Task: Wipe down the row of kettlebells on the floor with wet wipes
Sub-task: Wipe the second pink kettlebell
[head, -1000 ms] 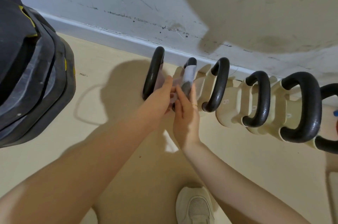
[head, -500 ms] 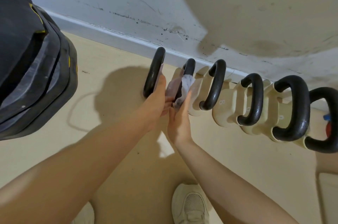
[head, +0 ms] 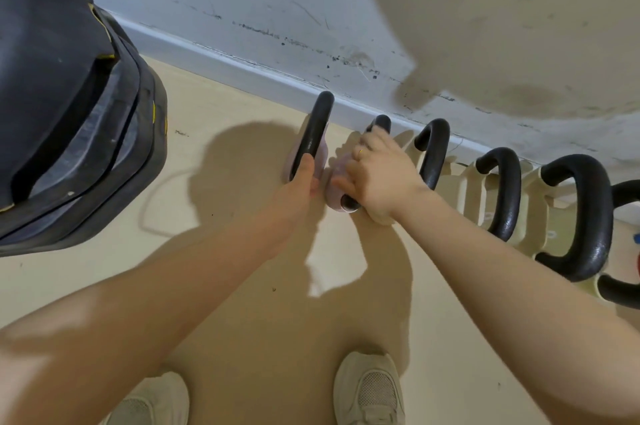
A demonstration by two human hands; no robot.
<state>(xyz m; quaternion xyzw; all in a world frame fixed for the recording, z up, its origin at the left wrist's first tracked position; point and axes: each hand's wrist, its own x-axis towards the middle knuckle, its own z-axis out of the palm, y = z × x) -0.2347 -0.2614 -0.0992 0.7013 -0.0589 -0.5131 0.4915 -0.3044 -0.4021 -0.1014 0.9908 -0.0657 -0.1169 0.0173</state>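
A row of kettlebells with black handles stands on the beige floor along the wall. My left hand (head: 298, 182) grips the lower end of the first kettlebell's handle (head: 317, 128), thumb up along it; its body is pink. My right hand (head: 377, 171) is wrapped over the second kettlebell's handle (head: 381, 121). The wet wipe is hidden under that palm. To the right stand cream kettlebells: a third (head: 433, 147), a fourth (head: 502, 196) and a fifth (head: 581, 216).
A stack of black weight plates (head: 69, 112) rises at the left. The scuffed wall and baseboard (head: 242, 67) run right behind the row. My shoes (head: 370, 390) stand on the floor below my arms. Another handle (head: 623, 289) sits at the right edge.
My right hand rose from below the second handle and closed over its top, covering the wipe that was showing. My left hand shifted left onto the first handle.
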